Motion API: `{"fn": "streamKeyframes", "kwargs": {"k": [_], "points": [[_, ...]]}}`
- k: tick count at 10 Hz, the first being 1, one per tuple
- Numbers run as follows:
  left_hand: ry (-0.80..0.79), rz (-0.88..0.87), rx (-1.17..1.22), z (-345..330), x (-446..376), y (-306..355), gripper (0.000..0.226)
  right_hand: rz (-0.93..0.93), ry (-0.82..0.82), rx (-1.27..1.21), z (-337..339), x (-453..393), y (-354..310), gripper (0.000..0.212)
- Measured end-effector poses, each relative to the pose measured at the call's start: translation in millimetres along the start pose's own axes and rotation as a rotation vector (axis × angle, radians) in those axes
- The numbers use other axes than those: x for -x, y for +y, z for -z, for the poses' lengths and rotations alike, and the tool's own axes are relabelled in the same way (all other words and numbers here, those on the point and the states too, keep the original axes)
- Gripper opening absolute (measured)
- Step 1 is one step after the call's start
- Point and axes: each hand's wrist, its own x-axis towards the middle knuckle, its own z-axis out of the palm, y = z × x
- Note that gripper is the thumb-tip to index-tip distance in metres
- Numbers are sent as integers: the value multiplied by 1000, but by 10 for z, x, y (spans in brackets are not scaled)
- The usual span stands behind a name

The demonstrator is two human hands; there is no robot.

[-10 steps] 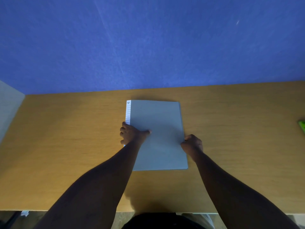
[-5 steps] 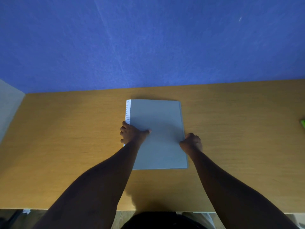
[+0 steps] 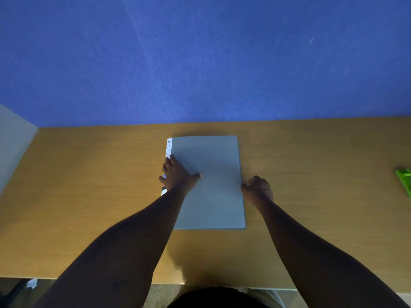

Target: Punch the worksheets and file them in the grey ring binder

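The grey ring binder lies shut and flat in the middle of the wooden desk. Its white lined spine label runs along its left side. My left hand presses on the binder's left edge, with the fingers stretched over the label and the thumb on the cover. My right hand sits at the cover's right edge with its fingers curled and the thumb against that edge. No worksheets or punch are in view.
A bright green object lies at the desk's far right, cut off by the frame. A pale grey panel stands at the left. A blue wall rises behind the desk's far edge.
My left hand's fingers have stretched out flatter over the binder's left edge. My right hand stays at the right edge. The binder has not moved.
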Motion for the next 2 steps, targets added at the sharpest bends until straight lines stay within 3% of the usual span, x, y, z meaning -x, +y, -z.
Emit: {"fn": "streamKeyframes", "kwargs": {"k": [2], "points": [[58, -166, 32, 35, 135, 282, 90, 194, 118, 108, 293, 99, -13, 45]]}}
